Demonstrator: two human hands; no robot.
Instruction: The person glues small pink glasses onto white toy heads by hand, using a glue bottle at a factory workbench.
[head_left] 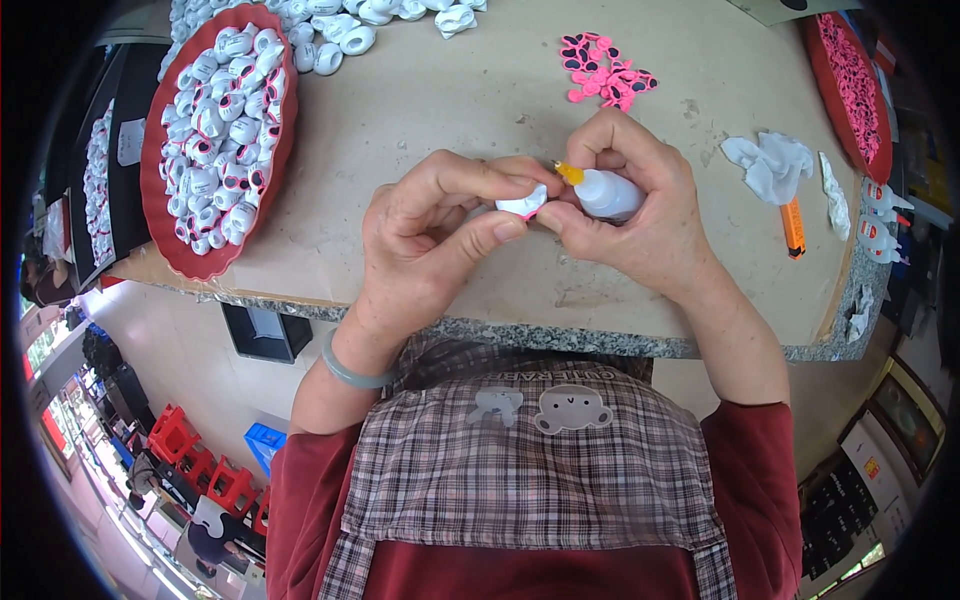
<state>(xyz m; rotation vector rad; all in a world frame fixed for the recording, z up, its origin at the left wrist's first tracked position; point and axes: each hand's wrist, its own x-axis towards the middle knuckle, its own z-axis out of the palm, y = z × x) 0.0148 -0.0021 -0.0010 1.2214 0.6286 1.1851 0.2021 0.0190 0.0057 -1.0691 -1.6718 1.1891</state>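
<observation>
Between the thumb and fingers of my left hand [430, 225] is a small white rounded piece [522, 202] with a pink edge. My right hand [645, 205] grips a white glue bottle [608, 195] with a yellow nozzle pointing up and to the left. The thumb of that hand also reaches the white piece, so both hands meet there. Beyond my hands lies a loose heap of pink and black flat pieces [607, 72]. What touches the underside of the white piece is hidden by my fingers.
At left stands a red scalloped tray [285, 130] full of white pieces with pink parts. More white pieces [328, 58] lie behind it. On the right are crumpled tissue [770, 165], an orange cutter [793, 228], several glue bottles [880, 238] and a red tray of pink pieces [875, 165].
</observation>
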